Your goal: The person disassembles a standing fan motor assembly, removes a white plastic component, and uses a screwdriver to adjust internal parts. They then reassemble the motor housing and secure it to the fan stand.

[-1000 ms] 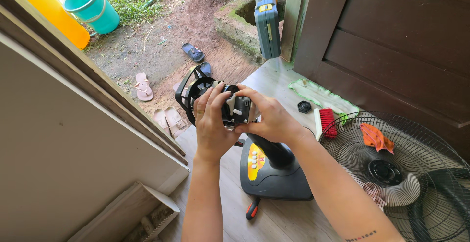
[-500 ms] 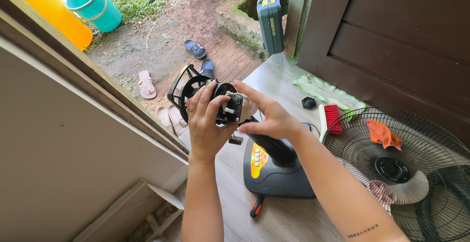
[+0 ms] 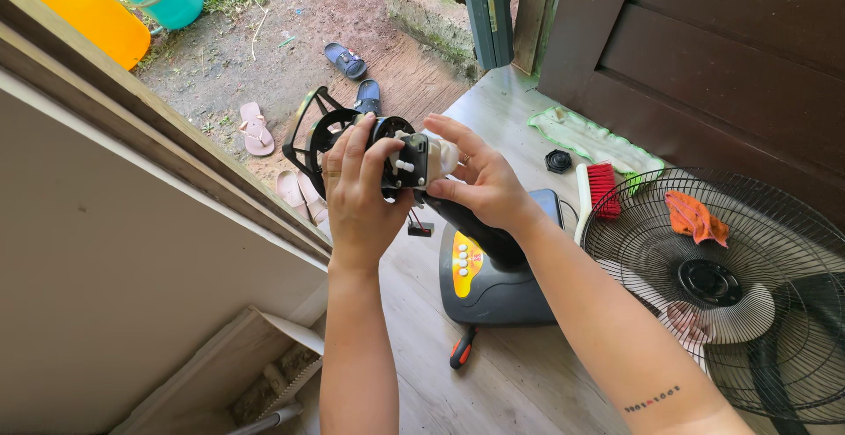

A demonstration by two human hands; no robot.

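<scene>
A black fan motor unit (image 3: 407, 162) sits on top of a dark fan stand (image 3: 488, 276) with a yellow button panel. My left hand (image 3: 356, 193) wraps around the motor body from the left side. On the right, my right hand (image 3: 480, 180) grips the white and black rear part of the motor. A black round bracket (image 3: 321, 131) projects from the motor's far side. A small black plug (image 3: 421, 229) hangs on thin wires below the motor.
A wire fan guard (image 3: 722, 285) lies at right with an orange cloth (image 3: 695, 217) on it. A red brush (image 3: 602, 187), a black cap (image 3: 558, 161) and a green-edged cloth (image 3: 585, 136) lie beyond. A screwdriver (image 3: 461, 349) rests by the base. Sandals (image 3: 255, 127) lie outside.
My view has shifted slightly; both hands stay on the motor, with the left fingers adjusted a little around its body.
</scene>
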